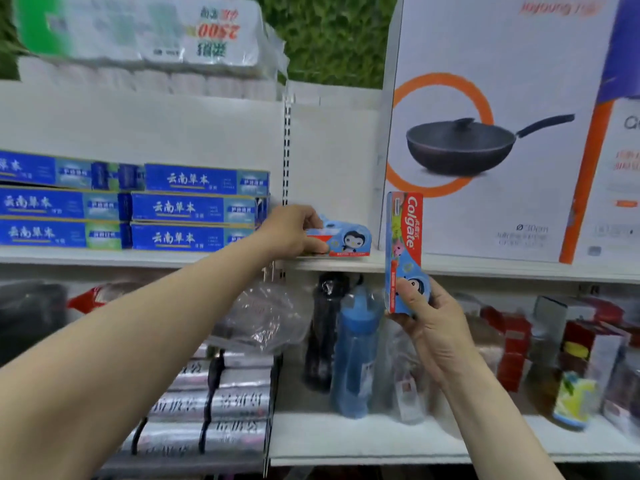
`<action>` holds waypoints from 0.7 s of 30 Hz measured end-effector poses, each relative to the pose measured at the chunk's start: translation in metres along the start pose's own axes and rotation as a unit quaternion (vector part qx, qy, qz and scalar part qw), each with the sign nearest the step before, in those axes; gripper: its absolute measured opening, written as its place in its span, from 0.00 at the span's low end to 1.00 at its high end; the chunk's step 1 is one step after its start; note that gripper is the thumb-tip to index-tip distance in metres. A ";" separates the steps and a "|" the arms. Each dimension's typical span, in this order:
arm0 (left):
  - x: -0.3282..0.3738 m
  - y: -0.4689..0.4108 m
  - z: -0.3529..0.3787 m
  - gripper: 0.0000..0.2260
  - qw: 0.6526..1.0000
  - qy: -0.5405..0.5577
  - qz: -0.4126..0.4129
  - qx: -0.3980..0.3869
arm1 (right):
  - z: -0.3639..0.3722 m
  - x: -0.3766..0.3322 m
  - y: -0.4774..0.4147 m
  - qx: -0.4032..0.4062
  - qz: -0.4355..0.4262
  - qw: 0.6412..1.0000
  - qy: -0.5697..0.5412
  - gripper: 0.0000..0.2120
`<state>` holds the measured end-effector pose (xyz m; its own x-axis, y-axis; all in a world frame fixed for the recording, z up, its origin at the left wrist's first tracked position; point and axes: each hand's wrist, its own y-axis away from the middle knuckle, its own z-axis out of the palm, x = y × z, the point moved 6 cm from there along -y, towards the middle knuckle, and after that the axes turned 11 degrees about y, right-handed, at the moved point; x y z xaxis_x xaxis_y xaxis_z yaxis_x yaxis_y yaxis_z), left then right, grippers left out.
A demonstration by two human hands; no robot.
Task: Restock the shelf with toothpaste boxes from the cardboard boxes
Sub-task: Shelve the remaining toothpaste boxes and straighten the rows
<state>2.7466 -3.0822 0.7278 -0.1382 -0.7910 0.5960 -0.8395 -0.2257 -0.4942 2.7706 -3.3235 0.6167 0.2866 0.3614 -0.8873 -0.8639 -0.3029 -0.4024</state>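
Note:
My left hand (pixel 294 232) grips the left end of a children's toothpaste box (pixel 346 239) with a penguin picture, which lies flat on the white shelf (pixel 485 266) beside the upright rail. My right hand (pixel 431 327) holds a second toothpaste box (pixel 405 244), red and blue with Colgate lettering, upright by its lower end, just right of the first and in front of the shelf edge. Stacks of blue toothpaste boxes (pixel 194 209) fill the shelf to the left. No cardboard box is in view.
A large white frying-pan carton (pixel 485 133) stands on the shelf at the right. Tissue packs (pixel 145 32) lie on top. On the shelf below stand a blue bottle (pixel 353 355), a black bottle (pixel 323 327), plastic bags and small boxes (pixel 512 341).

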 end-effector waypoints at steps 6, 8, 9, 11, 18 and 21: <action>-0.015 -0.040 0.020 0.19 0.999 -0.046 0.020 -0.004 | -0.009 0.002 -0.019 0.028 -0.009 0.999 0.029 0.40; -0.019 -0.048 0.023 0.17 0.998 -0.064 0.027 0.010 | -0.012 0.003 -0.023 0.036 -0.003 0.998 0.045 0.44; -0.021 -0.050 0.024 0.16 0.996 -0.077 0.028 0.017 | -0.012 0.003 -0.024 0.036 -0.003 0.998 0.051 0.45; -0.026 -0.057 0.025 0.15 0.995 -0.092 0.023 0.030 | -0.013 0.004 -0.027 0.036 -0.007 0.997 0.063 0.44; -0.034 -0.068 0.031 0.16 0.990 -0.134 0.015 0.046 | -0.014 0.000 -0.039 0.028 -0.007 0.993 0.113 0.30; -0.031 -0.062 0.024 0.19 0.990 -0.119 0.035 0.063 | -0.012 -0.018 -0.053 0.049 -0.023 0.984 0.167 0.23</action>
<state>2.8150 -3.0574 0.7251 -0.0538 -0.9158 0.3980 -0.7576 -0.2222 -0.6137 2.8165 -3.3249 0.6513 0.4318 0.0575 -0.9001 -0.8782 -0.2008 -0.4341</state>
